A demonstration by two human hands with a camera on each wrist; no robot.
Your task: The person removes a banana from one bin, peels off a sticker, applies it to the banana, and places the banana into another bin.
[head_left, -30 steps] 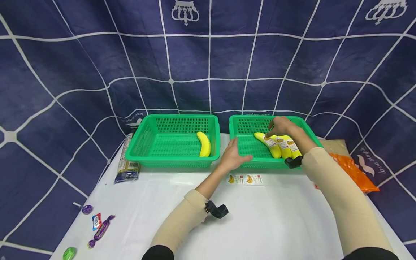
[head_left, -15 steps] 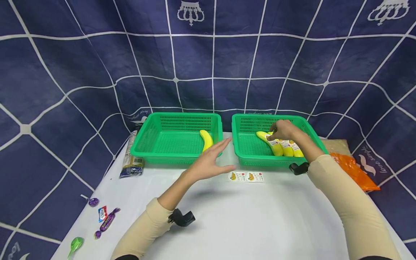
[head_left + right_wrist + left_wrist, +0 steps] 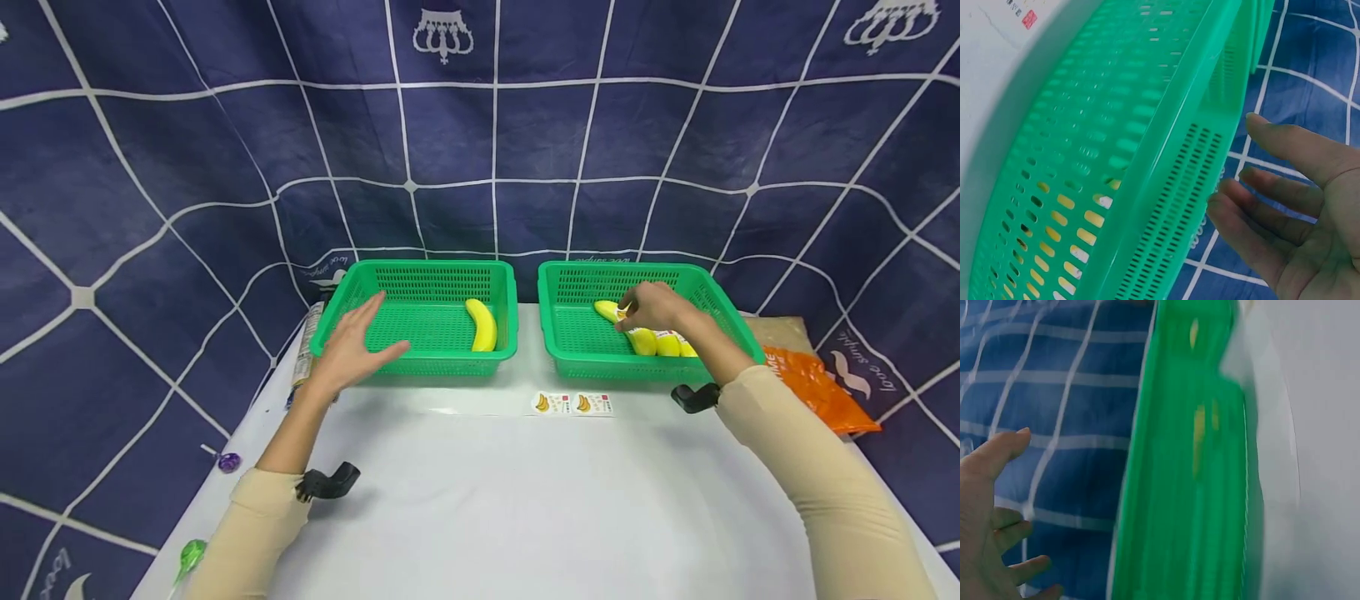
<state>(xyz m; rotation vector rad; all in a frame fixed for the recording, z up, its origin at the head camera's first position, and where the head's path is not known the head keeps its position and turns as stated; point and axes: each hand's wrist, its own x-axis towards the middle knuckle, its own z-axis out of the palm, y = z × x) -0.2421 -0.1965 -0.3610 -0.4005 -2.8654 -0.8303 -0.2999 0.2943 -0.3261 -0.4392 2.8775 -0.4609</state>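
Note:
My left hand (image 3: pixel 347 354) hovers at the front left corner of the left green basket (image 3: pixel 450 365), its fingers spread and thumb apart, holding nothing. One unlabelled yellow banana (image 3: pixel 483 327) lies at the right end inside that basket. My right hand (image 3: pixel 651 306) is over the right green basket (image 3: pixel 615 367), partly covering the bananas (image 3: pixel 642 342) there, which carry printed labels. In the right wrist view, the right hand's fingers (image 3: pixel 1285 140) are loosely bent with nothing between them. Two banana-picture labels (image 3: pixel 551 404) lie on the white table in front of the right basket.
A bag (image 3: pixel 302 367) stands left of the left basket, partly behind my left hand. An orange bag (image 3: pixel 813 385) lies right of the right basket. Purple (image 3: pixel 228 462) and green (image 3: pixel 192 552) lollipops lie near the table's left edge. Dark blue checked cloth hangs behind.
My left hand has moved left, from between the two baskets to the left basket's front left corner. My right hand has stayed over the labelled bananas. The head view has shifted slightly.

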